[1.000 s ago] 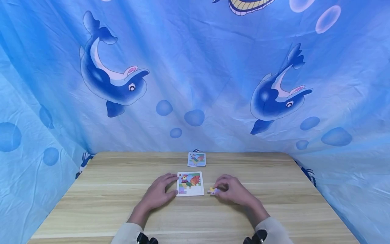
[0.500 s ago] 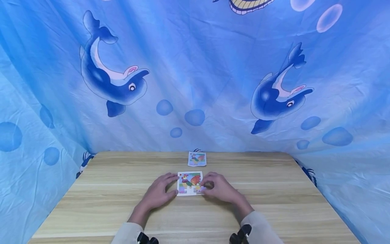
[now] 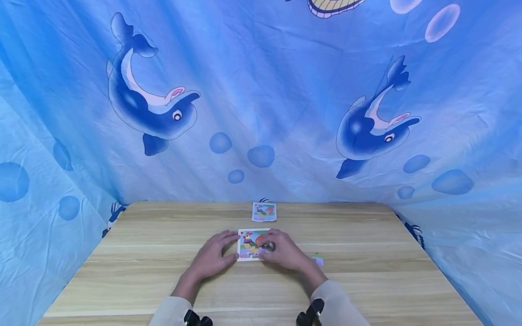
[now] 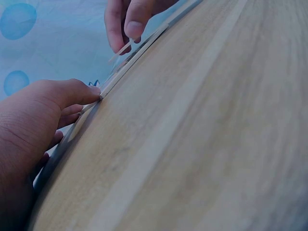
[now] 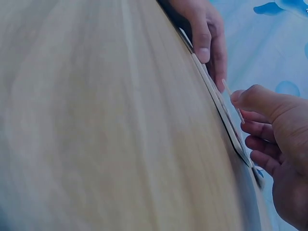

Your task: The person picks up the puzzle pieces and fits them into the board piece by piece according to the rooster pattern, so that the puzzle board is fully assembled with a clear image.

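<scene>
In the head view, a white-framed jigsaw puzzle board [image 3: 244,259] with a rooster picture lies on the table. My left hand [image 3: 216,256] holds its left edge, thumb at the near corner and fingers farther up the side. My right hand [image 3: 283,249] is over the board's right part and hides much of the picture. In the right wrist view, my right thumb and fingers pinch a thin puzzle piece [image 5: 233,100], tilted just above the board. The left wrist view shows the same puzzle piece [image 4: 120,51] edge-on; its printed face is hard to see.
A small card with a rooster picture [image 3: 264,212] lies behind the board, near the table's far edge. Another loose puzzle piece [image 3: 318,261] lies to the right, partly behind my right forearm. The wooden table [image 3: 379,280] meets a blue dolphin-print curtain [image 3: 285,113] at the back.
My right hand has moved left from beside the board to over it, carrying the pinched puzzle piece. A loose piece now shows beside the right forearm. My left hand has stayed in place.
</scene>
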`<control>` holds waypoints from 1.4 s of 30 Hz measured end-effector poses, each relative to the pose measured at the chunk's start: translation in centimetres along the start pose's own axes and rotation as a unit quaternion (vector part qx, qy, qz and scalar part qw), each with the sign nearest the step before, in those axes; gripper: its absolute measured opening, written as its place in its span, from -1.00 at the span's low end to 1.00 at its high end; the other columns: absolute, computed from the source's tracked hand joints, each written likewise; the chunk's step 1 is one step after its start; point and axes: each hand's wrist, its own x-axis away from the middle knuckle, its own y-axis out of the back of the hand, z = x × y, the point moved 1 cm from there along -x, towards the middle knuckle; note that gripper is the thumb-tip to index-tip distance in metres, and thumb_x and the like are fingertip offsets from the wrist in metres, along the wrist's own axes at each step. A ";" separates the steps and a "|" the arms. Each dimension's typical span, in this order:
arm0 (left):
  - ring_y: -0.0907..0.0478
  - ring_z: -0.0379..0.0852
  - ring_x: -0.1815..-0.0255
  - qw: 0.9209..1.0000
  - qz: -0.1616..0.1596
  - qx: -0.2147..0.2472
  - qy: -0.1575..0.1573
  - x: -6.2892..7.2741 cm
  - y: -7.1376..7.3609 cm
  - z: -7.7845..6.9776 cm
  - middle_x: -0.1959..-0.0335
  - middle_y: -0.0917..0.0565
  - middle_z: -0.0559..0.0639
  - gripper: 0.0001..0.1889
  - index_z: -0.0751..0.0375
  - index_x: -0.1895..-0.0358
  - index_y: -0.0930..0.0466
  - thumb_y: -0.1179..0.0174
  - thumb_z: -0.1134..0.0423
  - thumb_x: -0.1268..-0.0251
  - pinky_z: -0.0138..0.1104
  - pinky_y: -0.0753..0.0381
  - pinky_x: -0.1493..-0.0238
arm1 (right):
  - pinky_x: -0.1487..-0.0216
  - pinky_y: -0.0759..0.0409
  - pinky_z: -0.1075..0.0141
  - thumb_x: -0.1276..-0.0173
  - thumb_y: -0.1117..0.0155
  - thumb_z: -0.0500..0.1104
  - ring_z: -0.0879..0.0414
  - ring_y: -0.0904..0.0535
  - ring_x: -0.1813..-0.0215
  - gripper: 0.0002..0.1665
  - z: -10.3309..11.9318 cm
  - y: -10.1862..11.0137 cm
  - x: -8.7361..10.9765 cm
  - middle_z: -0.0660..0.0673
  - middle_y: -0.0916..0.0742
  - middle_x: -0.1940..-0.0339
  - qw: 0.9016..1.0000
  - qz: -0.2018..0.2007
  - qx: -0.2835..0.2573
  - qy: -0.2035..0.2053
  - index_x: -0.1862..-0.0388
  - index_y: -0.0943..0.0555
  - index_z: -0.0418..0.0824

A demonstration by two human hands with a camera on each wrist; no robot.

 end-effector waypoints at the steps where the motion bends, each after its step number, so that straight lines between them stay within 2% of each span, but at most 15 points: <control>1: -0.29 0.20 -0.60 1.000 0.003 0.000 0.002 0.0 0.0 0.0 -0.49 -0.51 0.00 -0.41 0.03 -0.40 -0.56 -0.30 0.03 -0.29 0.26 -0.20 -0.60 | -0.32 -0.60 0.10 -0.30 -0.50 -0.05 0.05 -0.64 -0.20 -0.79 0.0 -0.1 0.0 -0.01 -0.77 -0.09 1.000 -0.001 0.003 -0.001 0.10 -0.80 -0.03; 16: -0.28 0.20 -0.61 1.000 0.008 0.006 0.012 0.1 0.1 0.0 -0.49 -0.51 0.01 -0.41 0.01 -0.40 -0.56 -0.30 0.04 -0.29 0.26 -0.18 -0.61 | -0.32 -0.58 0.03 -0.25 -0.52 -0.10 0.04 -0.60 -0.17 -0.83 0.8 -1.0 -0.1 0.01 -0.76 -0.01 0.999 -0.014 0.030 0.006 0.18 -0.79 -0.05; 32: -0.28 0.19 -0.61 1.000 0.006 0.003 0.009 0.1 -0.1 0.3 -0.49 -0.51 0.00 -0.42 -0.01 -0.40 -0.56 -0.31 0.01 -0.31 0.25 -0.20 -0.61 | -0.36 -0.56 0.04 -0.26 -0.51 -0.06 0.08 -0.59 -0.19 -0.79 0.9 -1.0 -0.4 0.04 -0.76 -0.04 0.999 -0.006 0.040 -0.011 0.12 -0.80 -0.01; 42: -0.28 0.20 -0.61 1.000 0.008 -0.001 0.003 -0.1 -0.1 0.3 -0.49 -0.51 0.00 -0.42 0.00 -0.40 -0.56 -0.30 0.00 -0.32 0.26 -0.20 -0.60 | -0.20 -0.53 0.21 -0.28 -0.49 -0.06 0.19 -0.53 -0.10 -0.81 0.8 -1.4 -0.6 0.10 -0.75 0.03 0.999 -0.016 0.037 0.007 0.11 -0.83 0.09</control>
